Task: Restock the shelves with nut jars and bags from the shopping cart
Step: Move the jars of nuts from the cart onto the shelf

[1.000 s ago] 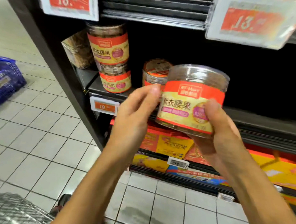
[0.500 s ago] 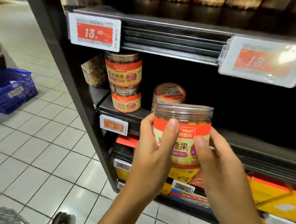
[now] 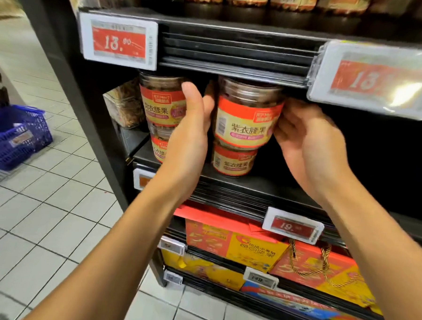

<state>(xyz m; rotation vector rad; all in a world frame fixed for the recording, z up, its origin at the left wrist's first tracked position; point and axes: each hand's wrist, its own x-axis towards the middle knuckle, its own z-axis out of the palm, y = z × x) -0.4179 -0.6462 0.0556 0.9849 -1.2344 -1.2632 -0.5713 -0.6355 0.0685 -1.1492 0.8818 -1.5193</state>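
- Supermarket aisle with a pale tiled floor [image 3: 43, 212] and a black shelf unit [image 3: 235, 51] filled the view.
- One nut jar [image 3: 246, 120], clear plastic with a red and yellow label, was inside the middle shelf bay, just under the rail of the shelf above.
- Its base met the lid of a lower jar [image 3: 233, 161] of the same kind, which stood on the shelf board; whether it already rested there fully could not be told.
- The left hand [image 3: 191, 134] gripped the nut jar's left side, thumb pointing up and fingers wrapped behind it.
- The right hand [image 3: 308, 140] held the jar's right side with curled fingers pressed to the label.
- Just beside the left hand stood a stack of two matching jars [image 3: 159, 103], with a clear box [image 3: 124, 106] further left.
- Two red price tags hung from the upper rail, one at the left [image 3: 119, 41] and one at the right [image 3: 378, 80].
- Red and yellow gift boxes [image 3: 249, 245] filled the shelves below.
- A blue basket [image 3: 13, 137] sat on the floor, well apart to the left.
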